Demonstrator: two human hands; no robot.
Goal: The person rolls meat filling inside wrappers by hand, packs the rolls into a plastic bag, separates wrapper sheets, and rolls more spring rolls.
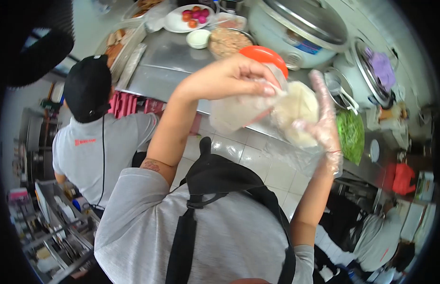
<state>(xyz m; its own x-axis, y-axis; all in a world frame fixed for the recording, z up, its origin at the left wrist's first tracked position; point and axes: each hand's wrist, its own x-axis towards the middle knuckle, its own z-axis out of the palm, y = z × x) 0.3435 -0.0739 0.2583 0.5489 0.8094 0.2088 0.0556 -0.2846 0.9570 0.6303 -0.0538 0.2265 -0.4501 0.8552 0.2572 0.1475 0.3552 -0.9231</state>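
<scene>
My left hand (pixel 243 78) is bare and pinches the edge of a thin translucent sheet (pixel 234 111), which hangs below its fingers. A clear plastic glove covers my right hand (pixel 322 116); its fingers are spread, and a round pale wrapper (pixel 296 111) rests against the palm and thumb. Loose clear plastic (pixel 300 154) hangs under the wrapper near my right wrist. Just behind the hands is an orange-red bowl (pixel 265 57), partly hidden by my left hand and the sheet.
The steel counter (pixel 158 61) holds a bowl of minced filling (pixel 229 42), a small white bowl (pixel 198 39), a plate of tomatoes and onions (pixel 179 21), a large cooker (pixel 300 28) and green leaves (pixel 350 135). One co-worker (pixel 94 137) stands at left, another (pixel 378 236) at lower right.
</scene>
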